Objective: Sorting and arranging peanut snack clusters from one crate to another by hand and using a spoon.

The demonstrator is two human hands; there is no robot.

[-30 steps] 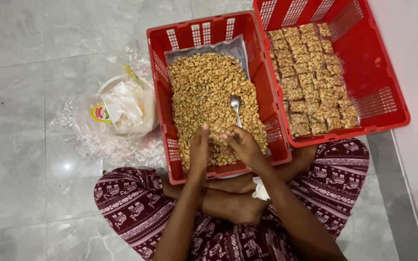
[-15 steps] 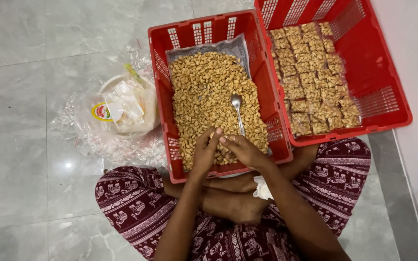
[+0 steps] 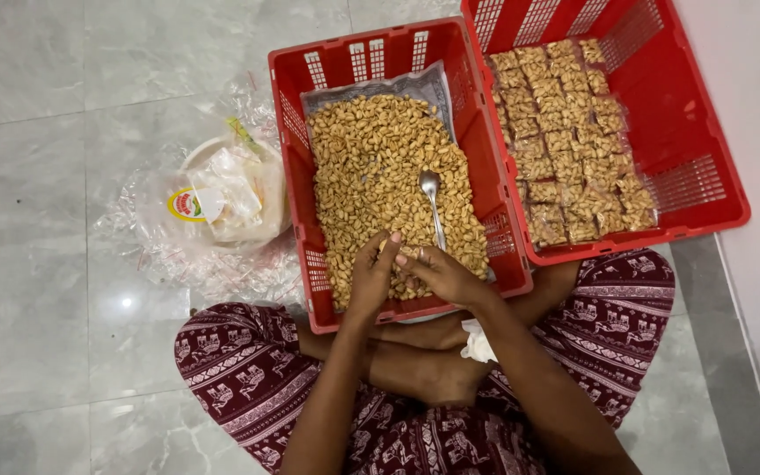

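The left hand [image 3: 369, 280] and right hand [image 3: 440, 274] meet over the near end of the nuts [image 3: 389, 176] heaped in the red crate [image 3: 358, 57], at about 6 o'clock in that crate. Both sets of fingers are bent inward, tips touching the heap; whether they pinch a nut or a small packet between them cannot be told. A metal spoon [image 3: 434, 204] lies on the nuts at 12 o'clock from the right hand, its handle pointing toward it. To do this well, keep the hands low over the crate so nothing spills onto the floor [image 3: 37, 176]. The second crate [image 3: 705, 189] at 2 o'clock holds rows of filled packets [image 3: 565, 141]. A bundle of plastic bags [image 3: 222, 193] lies at 10 o'clock.
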